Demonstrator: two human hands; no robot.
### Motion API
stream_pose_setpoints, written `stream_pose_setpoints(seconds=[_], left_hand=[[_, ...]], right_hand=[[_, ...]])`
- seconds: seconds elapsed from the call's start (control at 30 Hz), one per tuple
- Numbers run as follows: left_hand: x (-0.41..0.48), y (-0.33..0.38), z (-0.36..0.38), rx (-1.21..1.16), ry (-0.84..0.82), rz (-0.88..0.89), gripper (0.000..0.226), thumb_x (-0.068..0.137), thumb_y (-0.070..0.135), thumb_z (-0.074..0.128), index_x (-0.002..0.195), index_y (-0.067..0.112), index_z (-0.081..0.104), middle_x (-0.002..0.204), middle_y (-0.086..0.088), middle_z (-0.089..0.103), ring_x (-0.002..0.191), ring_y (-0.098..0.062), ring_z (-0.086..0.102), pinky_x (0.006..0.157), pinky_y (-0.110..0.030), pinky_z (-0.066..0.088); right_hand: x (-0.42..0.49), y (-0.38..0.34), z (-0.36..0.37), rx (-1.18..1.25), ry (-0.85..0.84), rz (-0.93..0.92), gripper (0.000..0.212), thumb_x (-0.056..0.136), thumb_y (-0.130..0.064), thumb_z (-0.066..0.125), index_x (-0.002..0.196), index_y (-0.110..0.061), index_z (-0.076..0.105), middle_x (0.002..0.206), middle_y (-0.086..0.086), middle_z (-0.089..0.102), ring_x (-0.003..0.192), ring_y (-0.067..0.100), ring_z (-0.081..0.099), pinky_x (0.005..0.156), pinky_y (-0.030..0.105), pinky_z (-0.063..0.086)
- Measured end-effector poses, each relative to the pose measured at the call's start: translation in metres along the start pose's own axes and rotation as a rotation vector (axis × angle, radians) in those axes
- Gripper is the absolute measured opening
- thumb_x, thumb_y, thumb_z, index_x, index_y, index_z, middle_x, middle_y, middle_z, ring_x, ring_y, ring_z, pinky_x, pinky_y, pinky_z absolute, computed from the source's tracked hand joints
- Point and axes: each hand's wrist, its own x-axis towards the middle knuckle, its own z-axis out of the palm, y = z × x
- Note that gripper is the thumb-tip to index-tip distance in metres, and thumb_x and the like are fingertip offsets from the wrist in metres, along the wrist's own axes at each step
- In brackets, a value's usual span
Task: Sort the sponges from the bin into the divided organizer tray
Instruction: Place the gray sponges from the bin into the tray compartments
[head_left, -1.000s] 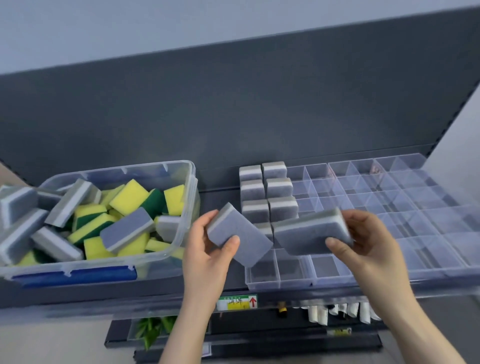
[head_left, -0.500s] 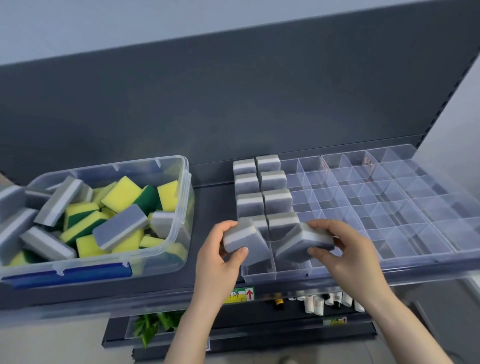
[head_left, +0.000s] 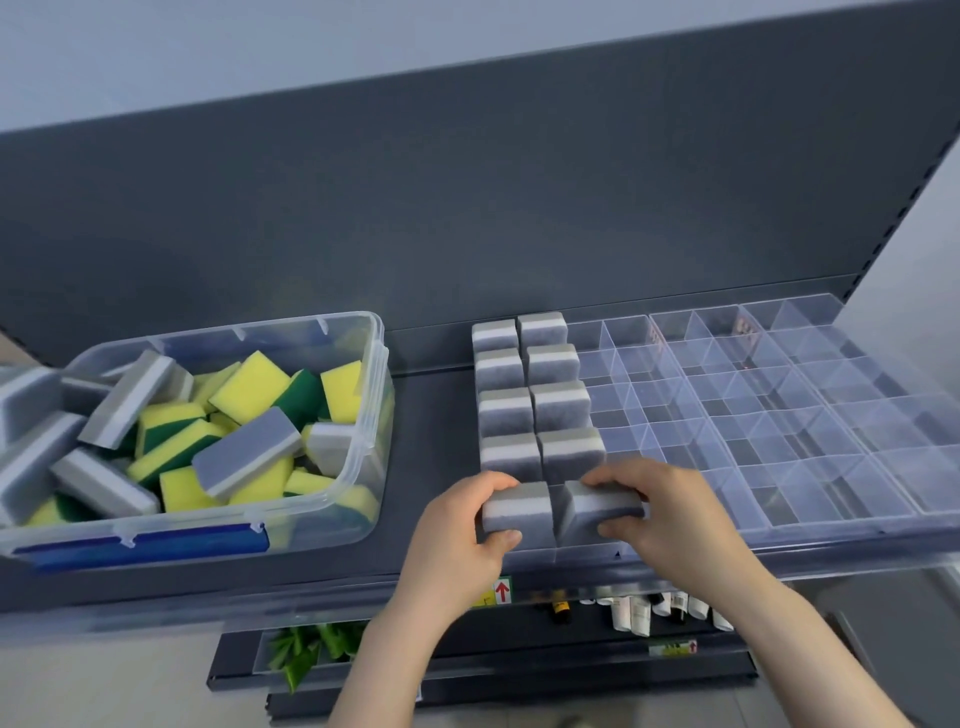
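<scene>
A clear divided organizer tray (head_left: 779, 499) lies on the dark shelf at the right. Its two leftmost columns hold several grey sponges standing on edge (head_left: 530, 395). My left hand (head_left: 457, 540) grips a grey-and-white sponge (head_left: 517, 512) set in the nearest cell of the first column. My right hand (head_left: 670, 514) grips a second grey sponge (head_left: 597, 506), tilted, in the nearest cell of the second column. At the left stands a clear plastic bin (head_left: 358, 499) with several grey and yellow-green sponges (head_left: 244, 452).
The shelf's dark back panel (head_left: 467, 208) rises behind bin and tray. A lower shelf under the front edge carries small bottles (head_left: 644, 613) and green leaves (head_left: 306, 649). A label with a red arrow (head_left: 501, 592) sticks to the shelf edge.
Both hands came down from above the tray, bringing the two grey sponges into the nearest cells of the two left columns. The left sponge now stands on edge.
</scene>
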Motion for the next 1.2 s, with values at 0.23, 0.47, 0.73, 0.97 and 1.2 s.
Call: stream_pose_setpoints(seconds=[0.23, 0.47, 0.73, 0.97, 1.2], left_hand=[[-0.001, -0.007, 0.008, 0.144, -0.013, -0.018, 0.042, 0.076, 0.025, 0.073, 0.108, 0.046, 0.057, 0.093, 0.036, 0.055, 0.092, 0.013, 0.051, 0.069, -0.002, 0.037], [0.0, -0.01, 0.009, 0.186, -0.03, -0.06, 0.044, 0.077, 0.03, 0.072, 0.113, 0.048, 0.054, 0.094, 0.038, 0.051, 0.091, 0.009, 0.05, 0.07, -0.002, 0.034], [-0.002, -0.009, 0.003, 0.172, -0.109, -0.066, 0.052, 0.077, 0.03, 0.074, 0.113, 0.056, 0.045, 0.1, 0.039, 0.05, 0.095, 0.011, 0.051, 0.071, -0.003, 0.038], [0.011, 0.007, -0.037, 0.157, -0.02, -0.017, 0.067, 0.066, 0.06, 0.065, 0.126, 0.06, 0.034, 0.118, 0.043, 0.044, 0.112, 0.019, 0.042, 0.092, -0.017, 0.042], [0.025, 0.013, -0.087, 0.302, 0.163, -0.076, 0.046, 0.079, 0.045, 0.069, 0.121, 0.05, 0.05, 0.113, 0.031, 0.056, 0.102, 0.015, 0.051, 0.088, -0.021, 0.049]], right_hand=[[0.003, 0.004, 0.02, -0.061, -0.027, 0.059, 0.042, 0.077, -0.014, 0.073, 0.114, -0.032, 0.064, 0.111, -0.013, 0.065, 0.104, 0.01, 0.058, 0.082, 0.012, 0.037], [0.0, 0.005, 0.023, -0.128, -0.025, 0.012, 0.041, 0.079, -0.016, 0.07, 0.117, -0.029, 0.062, 0.118, -0.012, 0.062, 0.109, 0.011, 0.054, 0.085, 0.013, 0.035], [0.0, 0.005, 0.016, -0.098, -0.077, -0.017, 0.044, 0.077, -0.017, 0.073, 0.116, -0.032, 0.06, 0.105, -0.024, 0.054, 0.103, 0.007, 0.053, 0.075, 0.006, 0.031], [0.017, -0.013, -0.019, 0.034, 0.016, -0.089, 0.041, 0.078, -0.036, 0.072, 0.115, -0.045, 0.057, 0.099, -0.042, 0.049, 0.094, -0.027, 0.043, 0.076, -0.001, 0.033], [0.063, -0.053, -0.019, -0.01, -0.041, -0.267, 0.04, 0.085, -0.03, 0.067, 0.123, -0.037, 0.057, 0.114, -0.026, 0.058, 0.101, -0.011, 0.052, 0.086, 0.005, 0.037]])
